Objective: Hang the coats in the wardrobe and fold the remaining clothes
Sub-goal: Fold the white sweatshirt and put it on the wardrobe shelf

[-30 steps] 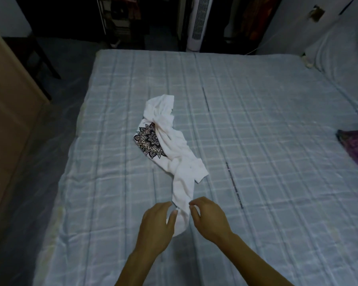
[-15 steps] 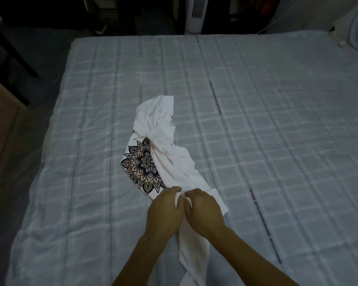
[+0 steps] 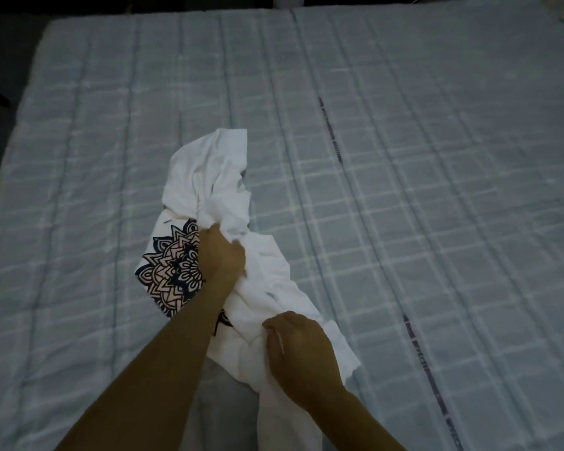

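Note:
A crumpled white T-shirt [image 3: 209, 177] with a black and pink mandala print lies in the middle of the bed [image 3: 437, 190], stretched from the centre toward me. My left hand [image 3: 220, 255] is closed on a bunch of its fabric just right of the print. Nearer to me, my right hand [image 3: 302, 353] pinches the shirt's lower part between thumb and fingers. The shirt's near end hangs down past the bed's front edge, partly hidden by my arms.
The bed is covered by a pale blue checked sheet reaching all sides of the view. Dark floor [image 3: 4, 60] shows past the bed's left edge and far end.
My hands were together at the shirt's near end. The left hand has since moved up to the fabric by the print, and the right stays low. The view has closed in on the bed.

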Demonstrator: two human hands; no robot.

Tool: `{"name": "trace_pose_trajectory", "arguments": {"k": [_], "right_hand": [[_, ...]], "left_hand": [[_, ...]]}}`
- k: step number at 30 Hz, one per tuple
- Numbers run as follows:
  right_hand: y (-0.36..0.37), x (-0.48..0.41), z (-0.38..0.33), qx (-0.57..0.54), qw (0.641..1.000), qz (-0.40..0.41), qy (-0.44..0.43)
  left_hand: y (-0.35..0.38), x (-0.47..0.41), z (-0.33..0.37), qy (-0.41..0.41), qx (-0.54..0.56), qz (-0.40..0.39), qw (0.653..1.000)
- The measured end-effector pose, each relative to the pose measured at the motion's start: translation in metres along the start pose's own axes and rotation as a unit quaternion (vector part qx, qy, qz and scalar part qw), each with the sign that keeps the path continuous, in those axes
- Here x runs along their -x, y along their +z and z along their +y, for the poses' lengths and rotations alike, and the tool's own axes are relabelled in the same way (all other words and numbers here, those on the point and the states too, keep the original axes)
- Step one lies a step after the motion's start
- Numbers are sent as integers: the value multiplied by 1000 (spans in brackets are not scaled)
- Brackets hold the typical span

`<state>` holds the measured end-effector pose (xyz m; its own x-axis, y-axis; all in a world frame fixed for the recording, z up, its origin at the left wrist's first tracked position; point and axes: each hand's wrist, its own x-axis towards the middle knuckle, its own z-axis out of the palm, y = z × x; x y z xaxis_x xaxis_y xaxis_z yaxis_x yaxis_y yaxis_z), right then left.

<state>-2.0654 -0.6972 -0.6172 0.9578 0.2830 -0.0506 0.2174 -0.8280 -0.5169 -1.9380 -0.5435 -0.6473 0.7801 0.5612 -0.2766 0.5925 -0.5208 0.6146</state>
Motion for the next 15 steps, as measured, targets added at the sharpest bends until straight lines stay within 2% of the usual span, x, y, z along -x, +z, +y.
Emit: {"name": "trace_pose_trajectory", "arguments": {"k": [6,11,15], "right_hand": [[-49,10,6,-18,1000,11,1],[-110,18,-24,-64,997,7,36],[-168,30,-63,-73,996,39,13]], "left_hand": [[-48,33,22,116,94,17,989],[-121,93,61,180,196,-35,963],[-177,148,97,230,219,-89,944]]}}
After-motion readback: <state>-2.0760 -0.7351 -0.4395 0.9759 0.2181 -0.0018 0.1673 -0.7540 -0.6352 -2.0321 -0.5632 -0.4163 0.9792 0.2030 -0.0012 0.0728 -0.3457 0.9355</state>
